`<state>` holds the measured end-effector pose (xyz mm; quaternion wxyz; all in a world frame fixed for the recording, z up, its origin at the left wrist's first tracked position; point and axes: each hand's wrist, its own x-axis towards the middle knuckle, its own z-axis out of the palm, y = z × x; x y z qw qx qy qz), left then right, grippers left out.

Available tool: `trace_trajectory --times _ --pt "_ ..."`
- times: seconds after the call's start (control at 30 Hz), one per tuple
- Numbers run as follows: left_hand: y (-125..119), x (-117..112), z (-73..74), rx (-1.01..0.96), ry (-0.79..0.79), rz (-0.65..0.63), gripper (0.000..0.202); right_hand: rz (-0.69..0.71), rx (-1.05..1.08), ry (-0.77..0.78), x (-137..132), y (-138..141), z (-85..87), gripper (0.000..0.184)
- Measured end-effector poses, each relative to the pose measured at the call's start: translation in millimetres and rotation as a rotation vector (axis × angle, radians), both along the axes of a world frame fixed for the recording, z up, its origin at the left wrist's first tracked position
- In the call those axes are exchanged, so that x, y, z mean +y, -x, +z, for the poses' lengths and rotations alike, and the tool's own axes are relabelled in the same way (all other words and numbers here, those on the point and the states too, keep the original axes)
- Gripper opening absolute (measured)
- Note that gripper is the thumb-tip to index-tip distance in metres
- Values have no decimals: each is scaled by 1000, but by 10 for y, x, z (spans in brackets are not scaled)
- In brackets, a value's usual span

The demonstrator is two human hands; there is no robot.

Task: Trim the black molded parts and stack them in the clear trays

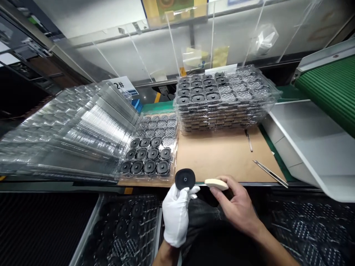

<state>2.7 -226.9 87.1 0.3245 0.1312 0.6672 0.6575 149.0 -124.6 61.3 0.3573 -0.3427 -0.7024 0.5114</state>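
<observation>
Left hand [176, 214]: white knit glove [174, 218], probably cotton, snug fit, all fingers covered, plain finish, cuff ending around the wrist. Right hand [238, 207]: bare, no glove. Left forearm [165, 255] and right forearm [277, 247] also bare up to the frame edge, so no sleeve in shot on either side. Lap area shows dark trousers [202, 216], crumpled fabric with a faint mottled texture; material unclear. Dark garment [222, 249] at bottom of frame, too dim to tell type or details.
</observation>
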Motion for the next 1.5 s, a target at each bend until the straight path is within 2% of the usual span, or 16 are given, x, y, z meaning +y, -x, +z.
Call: trace_trajectory --times 0.07,0.13,0.27,0.4,0.63,0.87,1.03,1.13,1.2,1.3,1.37,1.43,1.5 --pt "-16 1 -22 37 -18 5 34 35 109 -116 -98 65 177 15" --pt "-22 -8 -41 77 -17 -7 30 84 163 -244 -165 122 228 22" --pt "-32 -42 -55 129 29 -12 26 134 121 -460 -229 154 120 37" --pt "-77 -68 -38 146 70 -7 23 121 42 -553 -157 142 77 38" --pt "-138 -48 -28 163 136 -50 19 26 -53 -554 74 188 150 26" --pt "-91 -74 -65 161 173 -70 25 186 -82 -483 -96 52 111 28" --pt "-148 -82 -46 134 203 -144 25 65 -88 -490 76 61 78 25" --pt "-169 -61 -21 149 221 -132 22 -69 -45 -427 167 30 105 26" --pt "-161 -41 -9 164 211 -116 21 -102 -11 -361 148 -14 139 27" --pt "-134 -21 -17 181 172 -107 20 46 13 -300 17 -76 172 28" --pt "-120 -24 -40 192 152 -106 21 158 9 -321 -88 -94 165 30" --pt "-114 -40 -70 210 152 -117 22 189 -21 -371 -162 -93 141 32" --pt "-112 -61 -94 250 170 -129 23 151 -63 -412 -191 -87 112 32"
